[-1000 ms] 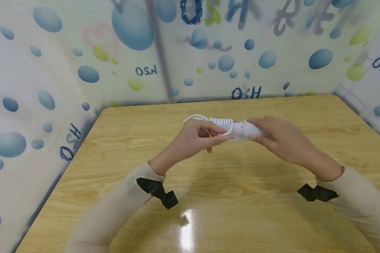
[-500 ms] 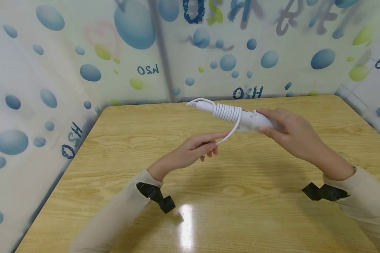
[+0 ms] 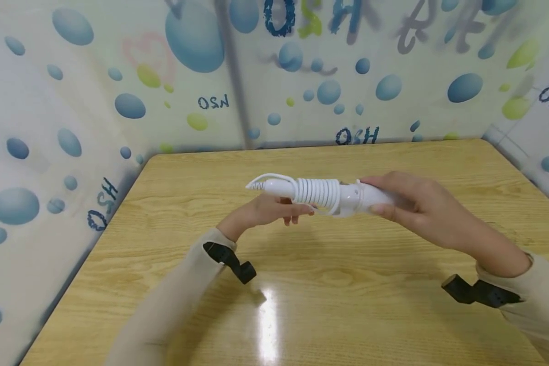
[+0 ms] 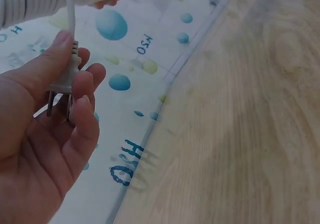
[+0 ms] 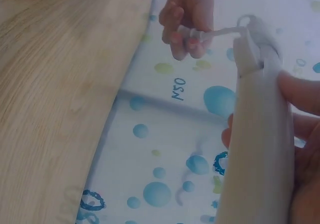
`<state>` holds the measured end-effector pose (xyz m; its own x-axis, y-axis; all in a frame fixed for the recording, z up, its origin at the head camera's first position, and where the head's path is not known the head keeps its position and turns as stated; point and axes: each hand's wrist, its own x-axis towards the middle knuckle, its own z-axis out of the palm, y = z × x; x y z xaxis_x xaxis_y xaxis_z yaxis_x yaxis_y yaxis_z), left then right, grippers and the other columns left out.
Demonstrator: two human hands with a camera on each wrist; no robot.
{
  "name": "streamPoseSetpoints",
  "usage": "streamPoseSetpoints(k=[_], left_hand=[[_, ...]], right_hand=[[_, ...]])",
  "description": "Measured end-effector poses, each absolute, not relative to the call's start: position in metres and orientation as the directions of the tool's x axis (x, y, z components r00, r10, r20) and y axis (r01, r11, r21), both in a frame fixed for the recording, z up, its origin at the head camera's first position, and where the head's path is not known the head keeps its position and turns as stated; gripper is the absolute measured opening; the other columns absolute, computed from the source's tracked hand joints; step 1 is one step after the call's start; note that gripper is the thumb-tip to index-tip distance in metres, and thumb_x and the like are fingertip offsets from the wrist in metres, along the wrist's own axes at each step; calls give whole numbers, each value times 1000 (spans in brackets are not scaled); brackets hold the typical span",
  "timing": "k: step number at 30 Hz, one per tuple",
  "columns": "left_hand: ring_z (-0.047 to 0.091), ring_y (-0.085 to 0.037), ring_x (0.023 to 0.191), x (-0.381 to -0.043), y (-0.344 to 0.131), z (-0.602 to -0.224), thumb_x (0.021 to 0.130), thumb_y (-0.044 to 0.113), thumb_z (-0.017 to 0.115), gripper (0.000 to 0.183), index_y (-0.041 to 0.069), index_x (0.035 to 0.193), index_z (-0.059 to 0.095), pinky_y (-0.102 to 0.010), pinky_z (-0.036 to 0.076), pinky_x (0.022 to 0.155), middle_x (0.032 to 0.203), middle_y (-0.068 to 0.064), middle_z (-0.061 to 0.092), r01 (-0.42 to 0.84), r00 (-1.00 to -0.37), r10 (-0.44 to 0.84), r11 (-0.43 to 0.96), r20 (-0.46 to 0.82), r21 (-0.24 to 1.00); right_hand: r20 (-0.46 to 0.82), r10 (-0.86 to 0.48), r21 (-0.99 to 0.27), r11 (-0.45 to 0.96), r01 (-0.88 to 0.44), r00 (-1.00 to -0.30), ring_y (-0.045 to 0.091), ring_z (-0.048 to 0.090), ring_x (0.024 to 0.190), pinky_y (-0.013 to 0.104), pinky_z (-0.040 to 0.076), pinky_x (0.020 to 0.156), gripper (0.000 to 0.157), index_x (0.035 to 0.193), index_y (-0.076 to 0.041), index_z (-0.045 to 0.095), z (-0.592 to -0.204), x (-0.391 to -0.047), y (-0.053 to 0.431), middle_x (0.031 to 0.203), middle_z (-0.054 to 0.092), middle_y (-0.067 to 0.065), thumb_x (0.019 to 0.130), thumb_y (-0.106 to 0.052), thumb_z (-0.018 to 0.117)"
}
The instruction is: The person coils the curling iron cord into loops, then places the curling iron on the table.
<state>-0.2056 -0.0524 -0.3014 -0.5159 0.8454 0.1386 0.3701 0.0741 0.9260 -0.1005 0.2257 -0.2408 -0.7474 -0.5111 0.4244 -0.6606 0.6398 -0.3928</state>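
Observation:
A slim white hair iron (image 3: 349,198) is held above the table, lying nearly level across the head view. Its white cord (image 3: 317,191) winds in several turns round the left part of the body, with a loop at the left tip. My right hand (image 3: 427,208) grips the iron's right end, thumb at the front. Behind and just below the wound cord is my left hand (image 3: 270,208), partly hidden by the iron. In the left wrist view it pinches the two-pin plug (image 4: 65,76) between thumb and fingers, and a short free length of cord rises from it.
A wooden table (image 3: 338,305) spreads beneath both hands. Behind it stands a white backdrop (image 3: 132,132) printed with blue and green bubbles. Each sleeve carries a black wrist camera, the left one (image 3: 231,262) and the right one (image 3: 480,294).
My left hand dropped away from the coils with the cord end, then rose behind them. The iron lifted and tilted, then came down level and slightly left in my right hand.

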Motion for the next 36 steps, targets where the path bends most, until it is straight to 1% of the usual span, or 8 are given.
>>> streamPoseSetpoints(k=[6, 10, 14, 17, 20, 26, 31, 36], left_hand=[[56, -19, 74, -217, -52, -293, 84, -11, 55, 13, -16, 96, 58, -29, 48, 62, 91, -16, 61, 387, -403, 882, -76, 243, 919], [60, -19, 76, -217, -53, -291, 84, -6, 62, 13, -8, 96, 64, -33, 51, 66, 95, -19, 63, 404, -382, 913, 24, 145, 914], [63, -20, 80, -212, -54, -285, 83, -3, 64, 15, -8, 98, 65, -35, 52, 71, 96, -16, 64, 431, -386, 920, 113, 70, 895], [62, -16, 85, -207, -53, -281, 84, 1, 65, 17, -4, 100, 67, -30, 51, 75, 98, -11, 66, 487, -455, 890, 216, 35, 846], [61, -15, 88, -202, -50, -283, 84, 4, 65, 17, -2, 100, 68, -26, 49, 77, 100, -10, 66, 517, -573, 820, 341, 22, 785], [60, -22, 93, -196, -42, -301, 87, 3, 62, 19, -3, 105, 67, -27, 49, 77, 108, -12, 62, 358, -798, 602, 489, -12, 795], [60, -24, 95, -196, -37, -311, 86, 2, 62, 21, -3, 106, 66, -28, 50, 77, 111, -12, 62, 297, -856, 516, 467, 16, 833], [62, -21, 90, -199, -32, -316, 85, 1, 63, 23, -3, 108, 66, -26, 50, 75, 108, -12, 64, 302, -846, 532, 426, 34, 853]], right_hand=[[337, -637, -324, 613, -720, -694, 3, 48, 76, 24, 41, 58, 45, 128, -14, 55, -244, -99, 228, 103, 59, -7, 85, -14, 66], [245, -692, -343, 594, -728, -679, 3, 48, 76, 23, 41, 59, 42, 127, -13, 56, -250, -101, 227, 104, 59, -7, 86, -17, 65], [204, -718, -323, 593, -738, -666, 4, 51, 80, 25, 43, 61, 42, 126, -12, 57, -259, -106, 225, 105, 60, -5, 85, -17, 66], [184, -720, -288, 611, -737, -669, 5, 52, 81, 27, 43, 62, 44, 126, -12, 57, -267, -112, 224, 104, 61, -3, 84, -17, 68], [137, -699, -279, 653, -704, -702, 8, 52, 79, 29, 43, 62, 44, 127, -11, 56, -276, -120, 220, 104, 61, 1, 84, -17, 67], [16, -612, -367, 732, -574, -791, 14, 53, 81, 32, 43, 65, 44, 129, -6, 53, -293, -136, 213, 107, 60, 6, 88, -19, 63], [-10, -594, -418, 733, -536, -805, 14, 53, 81, 32, 43, 66, 46, 131, -4, 50, -301, -142, 212, 108, 60, 8, 90, -21, 60], [45, -648, -441, 670, -597, -760, 13, 52, 81, 31, 43, 65, 45, 129, -5, 53, -304, -146, 214, 107, 61, 5, 87, -16, 64]])
